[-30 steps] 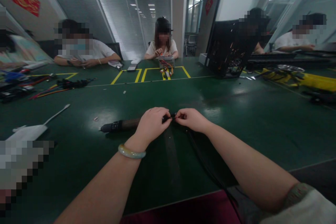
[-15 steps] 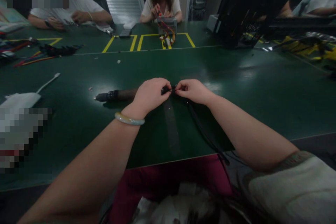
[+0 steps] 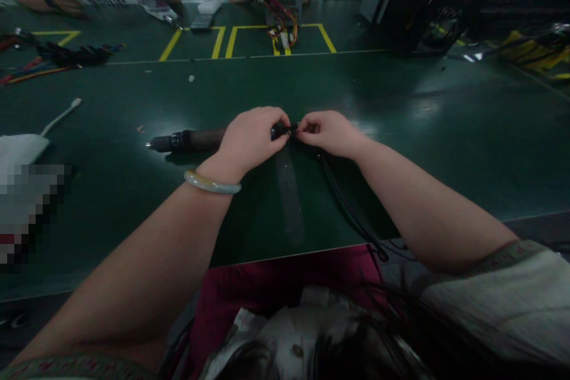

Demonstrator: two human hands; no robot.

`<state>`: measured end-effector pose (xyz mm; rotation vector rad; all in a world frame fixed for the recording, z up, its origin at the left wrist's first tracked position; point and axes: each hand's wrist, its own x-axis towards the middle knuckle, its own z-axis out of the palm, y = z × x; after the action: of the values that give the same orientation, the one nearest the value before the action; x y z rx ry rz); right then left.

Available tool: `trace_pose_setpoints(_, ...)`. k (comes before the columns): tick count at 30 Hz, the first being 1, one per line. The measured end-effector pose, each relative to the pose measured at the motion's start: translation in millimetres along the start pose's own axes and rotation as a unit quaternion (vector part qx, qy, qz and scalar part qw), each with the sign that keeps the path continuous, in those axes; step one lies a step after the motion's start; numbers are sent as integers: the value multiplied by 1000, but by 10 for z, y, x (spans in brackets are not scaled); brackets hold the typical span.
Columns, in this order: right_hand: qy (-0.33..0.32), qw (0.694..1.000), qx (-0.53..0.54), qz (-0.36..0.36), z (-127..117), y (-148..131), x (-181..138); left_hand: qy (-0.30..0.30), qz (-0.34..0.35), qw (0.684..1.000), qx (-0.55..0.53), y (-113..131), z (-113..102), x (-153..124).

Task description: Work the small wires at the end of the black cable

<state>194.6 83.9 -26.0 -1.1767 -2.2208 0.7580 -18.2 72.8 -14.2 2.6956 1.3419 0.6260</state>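
Note:
A dark electric screwdriver [image 3: 189,139] lies on the green table with its metal tip pointing left. My left hand [image 3: 252,136] is closed around its rear end, and thumb and forefinger meet at the black end piece. Right across from it, my right hand [image 3: 332,133] pinches what looks like the plug end of a black cable [image 3: 341,193]. The fingertips of both hands nearly touch where the two parts meet. The joint itself is small and partly covered by fingers, so I cannot tell if it is fully connected. From there the cable runs down over the table's front edge.
Opposite, a person handles a grey metal box [image 3: 285,7] with coloured wires. At the far left lie bundled cables [image 3: 71,53], and nearer, a white bag [image 3: 20,151]. A large black case [image 3: 414,6] stands at the back right, beside yellow material [image 3: 534,50].
The view has tilted down, so everything sits higher in the picture. My hands keep their pinching grip at the joint. At the far left, another person's hand has lifted.

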Motion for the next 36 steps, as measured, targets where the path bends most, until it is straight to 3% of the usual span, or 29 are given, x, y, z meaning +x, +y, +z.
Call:
trace_pose_setpoints(27,2,1000,18,17,-7,-25,0,-8,-12,1000,7,4,-7,11)
trace_pose_setpoints(36,0,1000,13,18,-12,-37,-8,0,14,1000,7,10,-23,10)
